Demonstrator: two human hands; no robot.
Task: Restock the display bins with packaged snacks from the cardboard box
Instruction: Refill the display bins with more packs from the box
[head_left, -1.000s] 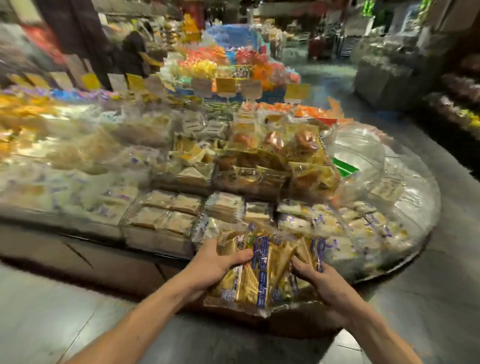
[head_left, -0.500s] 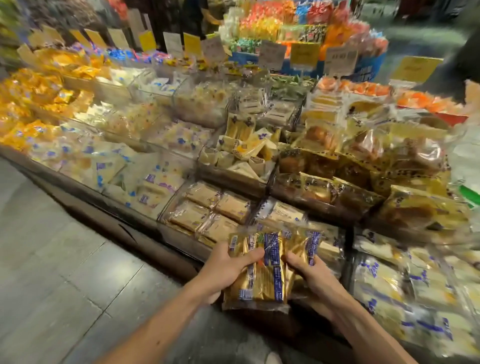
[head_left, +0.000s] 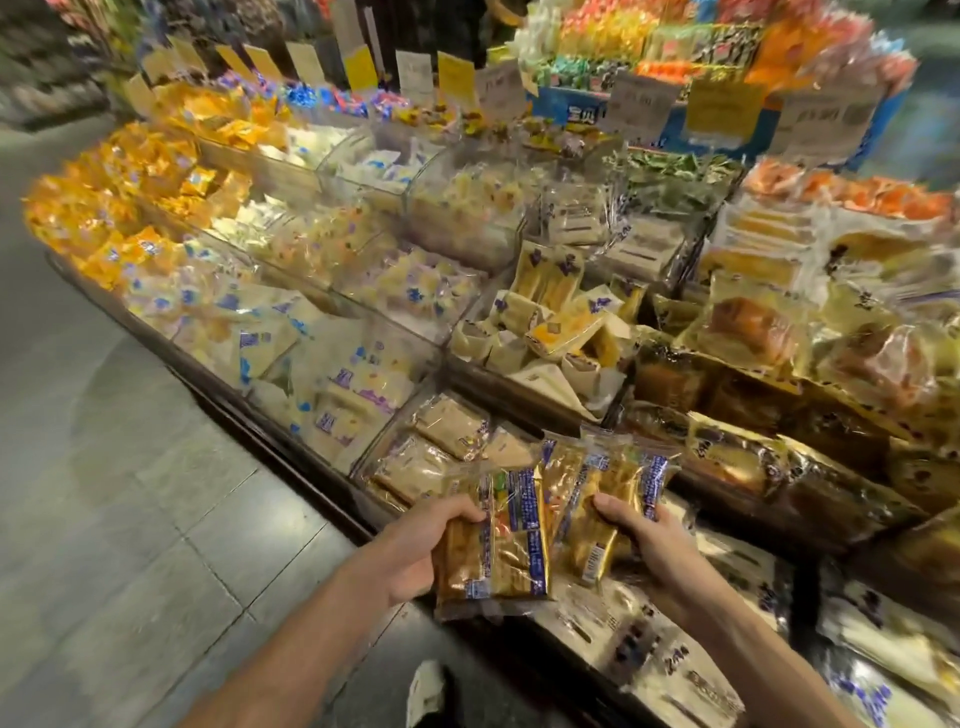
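A bundle of oblong snack packs (head_left: 514, 551) is being gripped by the left hand (head_left: 415, 551), with the thumb curled over the top edge and the fingers hidden underneath. A second bundle (head_left: 597, 519) is being grasped by the right hand (head_left: 652, 540), with the thumb pressed on the front face. Both bundles are being held side by side between the hands, in front of the shelving; whether their edges touch cannot be told. The wrappers are glossy, crinkled film in gold with blue printed bands, and brownish slabs are being shown through the clear parts.

Just beyond the left hand, flat squarish tan packets (head_left: 447, 431) are being kept in a clear rigid-walled display bin (head_left: 387, 441). Beyond the right hand, dark brown loaf-shaped cakes (head_left: 753, 467) in shiny film are being displayed. Beneath the right hand, soft white packets (head_left: 649, 644) with dark print are being displayed in a low tier. Left of the left hand, matte grey floor tiles (head_left: 130, 493) are being shown. Far beyond both hands, flat paper price cards (head_left: 457, 73) are being held upright; their print is blurred.
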